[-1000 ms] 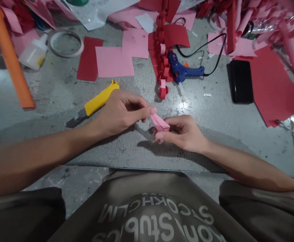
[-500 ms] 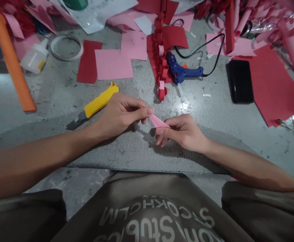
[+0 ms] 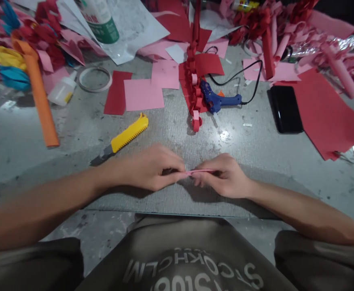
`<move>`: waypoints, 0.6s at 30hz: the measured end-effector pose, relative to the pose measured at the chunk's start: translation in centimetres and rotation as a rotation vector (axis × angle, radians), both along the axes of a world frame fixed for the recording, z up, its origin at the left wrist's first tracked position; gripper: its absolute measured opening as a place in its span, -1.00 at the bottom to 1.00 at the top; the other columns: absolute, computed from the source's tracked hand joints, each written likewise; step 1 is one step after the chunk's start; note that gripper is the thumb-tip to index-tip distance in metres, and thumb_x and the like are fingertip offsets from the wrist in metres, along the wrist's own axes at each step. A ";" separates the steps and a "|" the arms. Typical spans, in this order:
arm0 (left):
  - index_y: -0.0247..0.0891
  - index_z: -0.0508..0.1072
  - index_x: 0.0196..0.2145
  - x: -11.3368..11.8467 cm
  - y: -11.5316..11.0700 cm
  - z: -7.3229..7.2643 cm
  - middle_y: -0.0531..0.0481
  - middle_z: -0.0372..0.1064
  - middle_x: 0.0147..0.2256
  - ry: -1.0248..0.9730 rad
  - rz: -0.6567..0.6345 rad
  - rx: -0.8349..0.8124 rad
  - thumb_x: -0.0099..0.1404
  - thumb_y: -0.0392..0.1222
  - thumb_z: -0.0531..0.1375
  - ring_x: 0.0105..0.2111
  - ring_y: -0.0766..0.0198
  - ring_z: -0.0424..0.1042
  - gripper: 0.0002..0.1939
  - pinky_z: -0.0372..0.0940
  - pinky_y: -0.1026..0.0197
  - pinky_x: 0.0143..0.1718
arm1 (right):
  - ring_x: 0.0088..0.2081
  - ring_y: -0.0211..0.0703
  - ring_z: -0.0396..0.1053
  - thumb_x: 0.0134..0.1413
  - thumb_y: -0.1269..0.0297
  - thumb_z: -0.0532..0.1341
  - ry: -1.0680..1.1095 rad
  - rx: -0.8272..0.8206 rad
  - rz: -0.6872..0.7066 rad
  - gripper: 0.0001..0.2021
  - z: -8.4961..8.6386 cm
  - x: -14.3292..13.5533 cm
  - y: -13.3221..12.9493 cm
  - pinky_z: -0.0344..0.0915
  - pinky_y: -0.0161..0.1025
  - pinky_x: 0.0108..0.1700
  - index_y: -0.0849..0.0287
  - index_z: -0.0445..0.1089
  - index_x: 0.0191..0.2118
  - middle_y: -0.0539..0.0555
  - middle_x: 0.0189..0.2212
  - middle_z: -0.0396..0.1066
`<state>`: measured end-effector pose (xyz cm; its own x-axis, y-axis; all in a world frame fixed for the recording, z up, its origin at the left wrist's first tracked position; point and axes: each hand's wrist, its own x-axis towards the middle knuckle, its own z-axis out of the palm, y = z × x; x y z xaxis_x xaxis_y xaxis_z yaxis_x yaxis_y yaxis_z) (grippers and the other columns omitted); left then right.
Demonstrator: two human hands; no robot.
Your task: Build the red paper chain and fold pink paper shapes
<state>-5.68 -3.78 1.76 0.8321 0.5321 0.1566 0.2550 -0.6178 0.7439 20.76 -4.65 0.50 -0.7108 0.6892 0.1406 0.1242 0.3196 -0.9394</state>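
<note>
Between my two hands, close to the table's front edge, is a small folded pink paper (image 3: 205, 170), seen nearly edge-on as a thin strip. My left hand (image 3: 157, 169) pinches its left end between thumb and fingers and is slightly blurred. The right part of the paper is gripped by my right hand (image 3: 225, 176), thumb below and fingers curled behind. A yellow utility knife (image 3: 130, 133) lies just beyond my left forearm. Past my hands, a red and pink paper chain (image 3: 196, 97) lies beside a blue glue gun (image 3: 222, 100).
On the table (image 3: 170, 133) lie pink sheets (image 3: 143, 95), a tape roll (image 3: 94, 79), a glue bottle (image 3: 63, 91), an orange strip (image 3: 41, 101), a black phone-like object (image 3: 286, 109) and red paper (image 3: 328, 113). A green-and-white bottle (image 3: 100, 22) and paper piles line the back.
The view has tilted up, showing more of the table's back. Both hands have come closer together and nearer the front edge, and the pink paper has turned from slanted to nearly level.
</note>
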 end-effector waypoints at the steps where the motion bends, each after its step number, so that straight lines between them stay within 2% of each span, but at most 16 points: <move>1: -0.21 0.48 -0.37 0.0 -0.3 0.1 0.05 0.46 -0.47 -0.017 -0.035 0.058 0.59 -0.19 0.15 -0.46 0.31 0.43 -0.69 0.19 0.22 -0.38 | -0.51 -0.32 0.51 0.44 0.34 0.31 0.016 0.082 0.019 -0.77 -0.1 0.1 -0.2 0.35 -0.35 -0.44 0.20 0.63 -0.31 0.00 -0.51 0.59; 4: -0.19 0.47 -0.32 0.3 -1.7 0.3 0.00 0.52 -0.44 -0.143 -0.054 0.323 0.53 -0.29 0.18 -0.46 0.24 0.45 -0.80 0.19 0.13 -0.42 | -0.47 -0.24 0.48 0.38 0.35 0.34 0.147 0.249 0.067 -0.92 -0.6 0.3 -0.9 0.35 -0.25 -0.41 0.17 0.62 -0.15 0.04 -0.45 0.59; 6: -0.19 0.50 -0.22 0.6 -2.7 0.2 -0.02 0.57 -0.41 -0.266 0.016 0.445 0.49 -0.30 0.21 -0.48 0.21 0.45 -0.91 0.20 0.10 -0.44 | -0.46 -0.20 0.48 0.34 0.26 0.39 0.241 0.292 0.067 -0.81 -0.9 0.3 -1.4 0.37 -0.20 -0.41 0.17 0.60 0.00 0.07 -0.40 0.60; 9: -0.17 0.51 -0.19 1.4 -3.8 -0.5 -0.02 0.56 -0.42 -0.354 0.033 0.465 0.51 -0.27 0.20 -0.49 0.21 0.44 -0.91 0.25 0.09 -0.47 | -0.48 -0.17 0.49 0.31 0.07 0.42 0.248 0.408 0.072 -0.64 -1.1 0.0 -1.8 0.38 -0.18 -0.46 0.16 0.54 0.08 0.04 -0.42 0.58; 11: -0.13 0.50 -0.31 1.9 -4.1 -0.9 0.02 0.48 -0.49 -0.329 -0.012 0.504 0.50 -0.26 0.18 -0.53 0.21 0.39 -0.81 0.21 0.06 -0.51 | -0.50 -0.17 0.48 0.31 0.09 0.42 0.186 0.590 0.130 -0.75 -1.0 -0.2 -2.0 0.36 -0.17 -0.51 0.13 0.56 -0.04 0.02 -0.44 0.56; 13: -0.11 0.45 -0.41 2.2 -4.2 -1.1 0.05 0.37 -0.56 -0.286 -0.060 0.562 0.48 -0.24 0.18 -0.58 0.22 0.31 -0.74 0.11 0.03 -0.55 | -0.51 -0.20 0.45 0.30 0.19 0.43 0.142 0.804 0.225 -0.88 -0.7 -0.1 -2.1 0.32 -0.18 -0.55 0.08 0.56 -0.25 0.00 -0.46 0.55; 14: -0.11 0.44 -0.44 2.3 -4.1 -1.1 0.06 0.33 -0.57 -0.271 -0.092 0.583 0.47 -0.24 0.19 -0.59 0.22 0.28 -0.73 0.08 0.03 -0.56 | -0.52 -0.21 0.42 0.28 0.23 0.45 0.145 0.894 0.258 -0.84 -0.5 -0.1 -2.1 0.29 -0.19 -0.58 0.07 0.54 -0.34 -0.01 -0.49 0.53; 16: -0.12 0.46 -0.41 2.2 -4.0 -1.0 0.06 0.34 -0.55 -0.231 -0.156 0.586 0.45 -0.25 0.19 -0.58 0.23 0.26 -0.77 0.06 0.03 -0.56 | -0.55 -0.24 0.36 0.24 0.28 0.47 0.163 0.992 0.295 -0.76 -0.2 0.1 -2.1 0.24 -0.22 -0.61 0.06 0.52 -0.44 -0.03 -0.54 0.47; 18: -0.15 0.47 -0.36 2.1 -4.0 -0.8 0.04 0.39 -0.51 -0.196 -0.181 0.541 0.44 -0.29 0.16 -0.56 0.22 0.28 -0.81 0.07 0.03 -0.54 | -0.57 -0.25 0.30 0.24 0.30 0.47 0.180 0.995 0.273 -0.74 -0.2 0.1 -2.1 0.19 -0.22 -0.63 0.06 0.51 -0.47 -0.03 -0.57 0.42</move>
<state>-3.63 -7.73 0.94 0.8300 0.1869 0.5255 0.0002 -0.9423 0.3348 20.89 -6.71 0.34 -0.7372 0.0240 0.6753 -0.1838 0.9546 -0.2346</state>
